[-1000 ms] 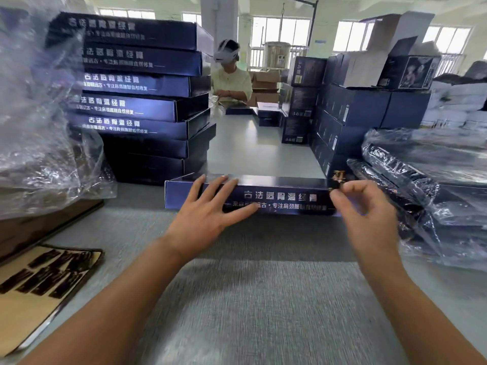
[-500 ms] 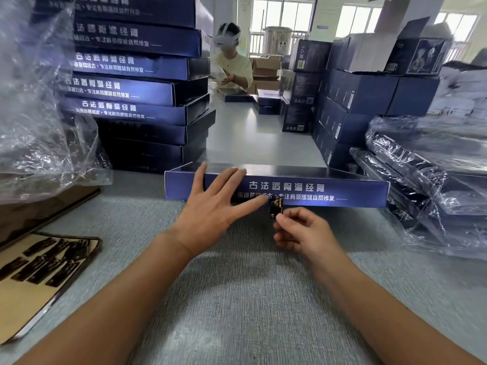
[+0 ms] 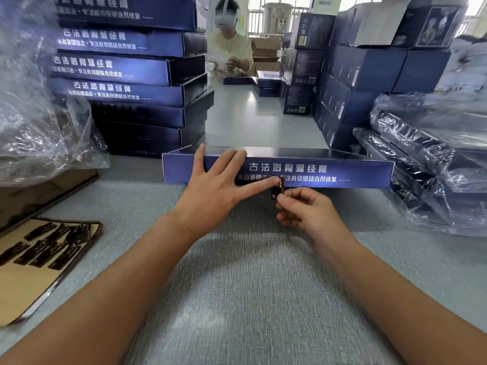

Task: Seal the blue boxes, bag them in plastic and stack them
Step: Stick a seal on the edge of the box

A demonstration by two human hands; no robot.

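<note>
Fingers [image 3: 224, 165] of left hand [image 3: 210, 193] straight and spread, pressing front of blue box [image 3: 355, 171], which lies flat on tabletop [image 3: 250, 285]; likely steadying it. Right hand [image 3: 308, 213] pinches seal sticker [image 3: 277, 190] at box's lower front edge, presumably to close it.

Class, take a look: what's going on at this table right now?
A person is sealing a flat blue box on the grey table. The left hand presses flat against its front side, while the right hand pinches a small black-and-gold sticker at that side's lower edge. The box is not yet bagged. A backing sheet with more stickers lies to the left; plastic-bagged boxes are piled on the right.
</note>
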